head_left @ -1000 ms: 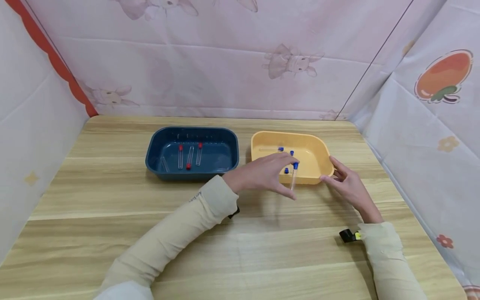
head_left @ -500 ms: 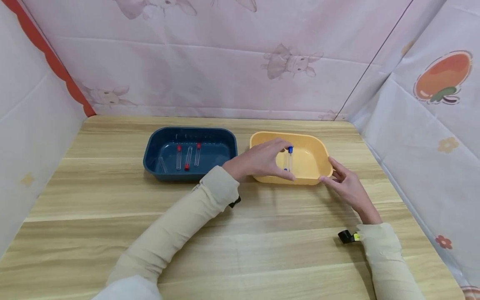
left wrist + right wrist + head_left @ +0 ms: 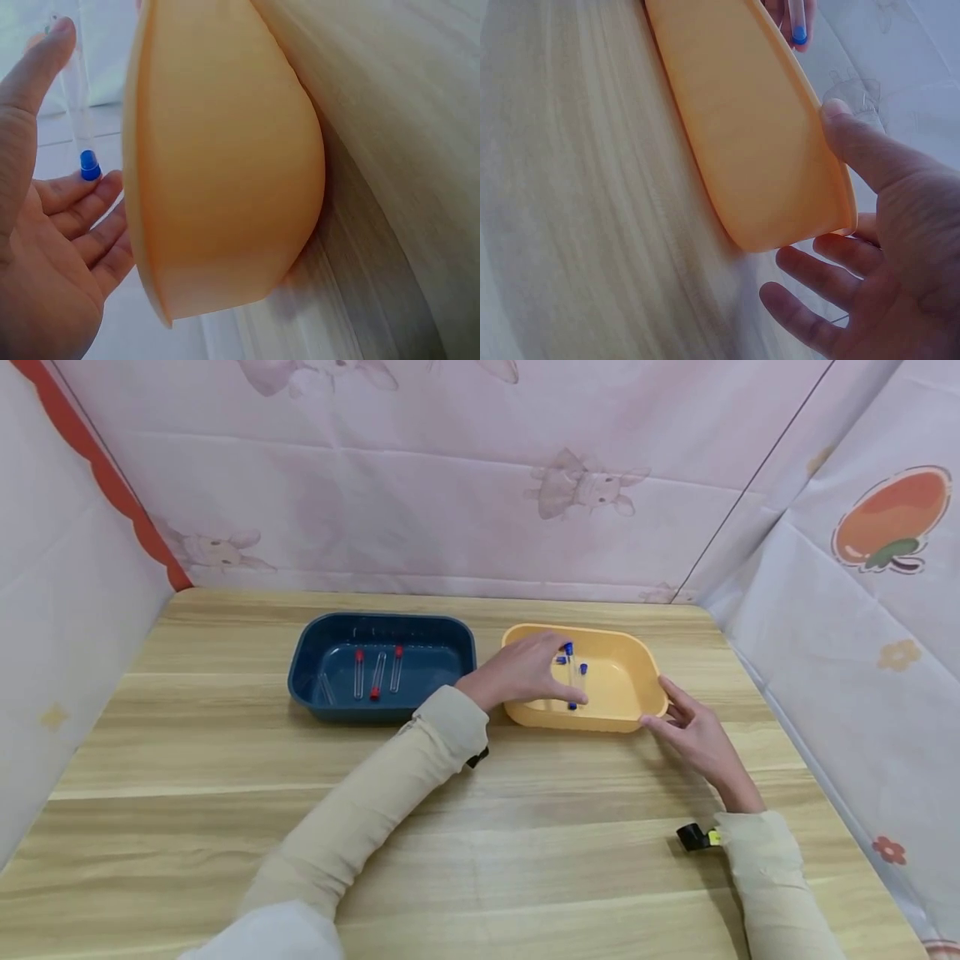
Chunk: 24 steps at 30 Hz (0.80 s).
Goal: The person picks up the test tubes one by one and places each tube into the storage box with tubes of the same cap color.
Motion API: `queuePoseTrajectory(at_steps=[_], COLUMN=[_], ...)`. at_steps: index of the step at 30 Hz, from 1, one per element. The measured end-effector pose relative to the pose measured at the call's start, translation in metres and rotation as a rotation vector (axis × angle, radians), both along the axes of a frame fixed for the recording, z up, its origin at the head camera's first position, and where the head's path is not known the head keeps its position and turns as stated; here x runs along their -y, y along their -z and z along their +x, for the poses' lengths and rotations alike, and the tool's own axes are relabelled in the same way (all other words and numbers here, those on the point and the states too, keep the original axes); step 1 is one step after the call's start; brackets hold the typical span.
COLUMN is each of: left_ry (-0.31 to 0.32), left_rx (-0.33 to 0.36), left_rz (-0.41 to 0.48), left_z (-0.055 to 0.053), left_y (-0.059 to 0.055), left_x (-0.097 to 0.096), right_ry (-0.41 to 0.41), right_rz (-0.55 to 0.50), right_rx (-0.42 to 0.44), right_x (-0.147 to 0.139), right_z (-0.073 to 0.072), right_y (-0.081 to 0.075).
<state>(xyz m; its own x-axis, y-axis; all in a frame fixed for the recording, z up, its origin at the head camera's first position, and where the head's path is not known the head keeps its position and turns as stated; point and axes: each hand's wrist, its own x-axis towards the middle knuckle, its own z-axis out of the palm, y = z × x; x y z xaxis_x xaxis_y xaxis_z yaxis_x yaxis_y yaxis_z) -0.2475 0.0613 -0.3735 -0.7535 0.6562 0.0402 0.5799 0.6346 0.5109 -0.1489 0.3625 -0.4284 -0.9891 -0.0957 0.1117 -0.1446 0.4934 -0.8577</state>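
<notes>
My left hand (image 3: pixel 521 671) is over the yellow tub (image 3: pixel 611 723), holding a blue-capped test tube (image 3: pixel 573 673) by its two ends. In the left wrist view the thumb is at the clear end of the tube (image 3: pixel 78 105), and the blue cap (image 3: pixel 89 165) meets the fingertips. Other blue-capped tubes lie inside the tub, partly hidden by this hand; one blue cap (image 3: pixel 583 668) shows beside the held tube. At the tub's right front corner, my right hand (image 3: pixel 697 735) grips the rim, thumb on the long side and fingers around the end, as the right wrist view shows.
To the left stands a dark blue tub (image 3: pixel 382 713) containing several clear tubes, among them a red-capped test tube (image 3: pixel 358 675). Both tubs rest on a wood-grain table (image 3: pixel 555 843). Printed cloth walls (image 3: pixel 450 510) enclose its back and sides.
My left hand has moved back and slightly left with the test tube, from the tub's front edge to above its inside. My right hand stays at the corner.
</notes>
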Motion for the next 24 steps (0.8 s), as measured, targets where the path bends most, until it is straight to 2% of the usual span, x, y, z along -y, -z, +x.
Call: queuePoseTrajectory(at_steps=[7, 12, 17, 24], left_ry=[-0.003, 0.007, 0.0, -0.011], left_rx=[-0.03, -0.068, -0.12, -0.158], left_rz=[-0.073, -0.121, -0.193, -0.258], left_z=[-0.009, -0.013, -0.015, -0.016], left_y=[0.007, 0.015, 0.024, 0.028], left_x=[-0.005, -0.008, -0.012, -0.017], right_ry=[0.009, 0.007, 0.007, 0.003], right_rz=[0.04, 0.031, 0.032, 0.013], right_rx=[-0.004, 0.003, 0.005, -0.002], right_x=[-0.001, -0.001, -0.001, -0.001], right_z=[-0.002, -0.002, -0.001, 0.0], right_y=[0.001, 0.001, 0.002, 0.002])
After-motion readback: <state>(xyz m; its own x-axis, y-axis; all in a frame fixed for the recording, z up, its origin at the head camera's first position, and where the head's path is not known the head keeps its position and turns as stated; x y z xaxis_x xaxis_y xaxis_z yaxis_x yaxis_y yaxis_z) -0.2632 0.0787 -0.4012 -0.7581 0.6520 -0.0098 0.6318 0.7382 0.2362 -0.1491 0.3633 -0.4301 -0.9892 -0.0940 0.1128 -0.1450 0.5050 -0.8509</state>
